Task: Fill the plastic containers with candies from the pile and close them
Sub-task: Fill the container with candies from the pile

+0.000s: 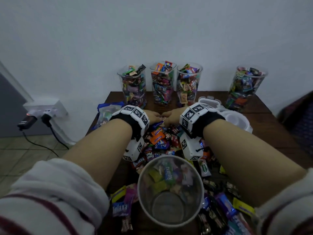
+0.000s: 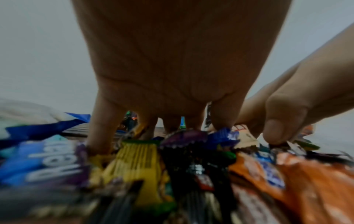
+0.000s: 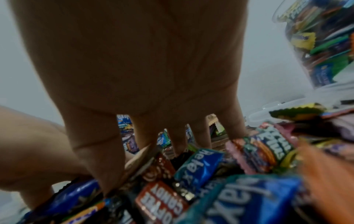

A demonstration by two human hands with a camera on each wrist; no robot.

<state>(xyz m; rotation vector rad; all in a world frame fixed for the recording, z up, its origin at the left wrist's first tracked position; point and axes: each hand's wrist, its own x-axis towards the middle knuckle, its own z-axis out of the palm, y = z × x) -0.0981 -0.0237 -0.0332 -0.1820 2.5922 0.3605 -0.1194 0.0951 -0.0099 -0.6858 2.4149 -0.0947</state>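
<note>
A pile of wrapped candies (image 1: 160, 141) covers the middle of the dark wooden table (image 1: 271, 126). Both hands reach over its far side, almost meeting. My left hand (image 1: 153, 117) has straight fingers pointing down, tips pushed into the candies (image 2: 138, 163). My right hand (image 1: 171, 117) does the same beside it, fingers (image 3: 178, 141) spread and dug into the wrappers (image 3: 197, 168). A clear open container (image 1: 169, 211) stands in front of me between my forearms, with a few candies inside. At the back stand several clear containers (image 1: 162, 82) heaped with candy, without lids.
White lids (image 1: 237, 118) lie at the right behind my right wrist. A blue candy bag (image 1: 108, 112) lies at the table's left edge. A wall socket block with plugs (image 1: 45, 111) sits on the floor to the left. The wall is close behind the containers.
</note>
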